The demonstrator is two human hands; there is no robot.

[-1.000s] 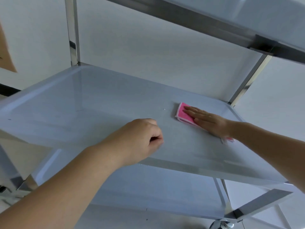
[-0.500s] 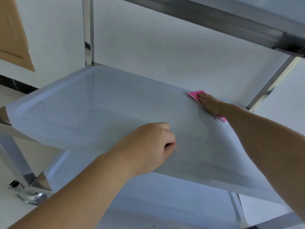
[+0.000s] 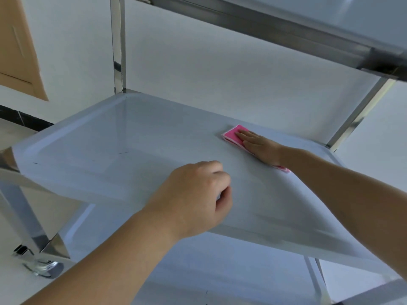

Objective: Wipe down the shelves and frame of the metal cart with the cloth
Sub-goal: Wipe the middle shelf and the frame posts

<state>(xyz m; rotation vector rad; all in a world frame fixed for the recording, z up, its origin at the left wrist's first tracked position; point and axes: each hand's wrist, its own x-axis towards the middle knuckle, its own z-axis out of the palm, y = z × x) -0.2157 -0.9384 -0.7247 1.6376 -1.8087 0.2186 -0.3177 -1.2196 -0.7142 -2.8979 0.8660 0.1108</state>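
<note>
The metal cart [image 3: 119, 62] shows 3 shelves in the head view: the underside of a top one, a middle shelf [image 3: 110, 146] that fills most of the view, and a lower shelf [image 3: 198, 271] beneath it. The pink cloth [image 3: 233, 134] lies flat on the middle shelf, near its far edge and toward the far right corner. The right hand [image 3: 261, 148] presses down on it with the fingers [image 3: 244, 135] straight and close together, pointing toward the far left; the cloth's far end shows past the fingertips and a small pink strip peeks out under the wrist. The left hand [image 3: 196, 197] sits at the middle shelf's near edge, about midway along it, with its fingers curled in a loose fist. The knuckles lie over the shelf surface; I cannot tell whether the fingers grip the rim or hold nothing. A shiny upright post rises from the far left corner of the middle shelf, and another slants up from the far right corner to the top shelf. At lower left, a caster wheel [image 3: 43, 268] stands on the floor under the cart's near left leg. A white wall [image 3: 220, 73] is behind the cart, and a tan door panel [image 3: 15, 51] is at far left.
</note>
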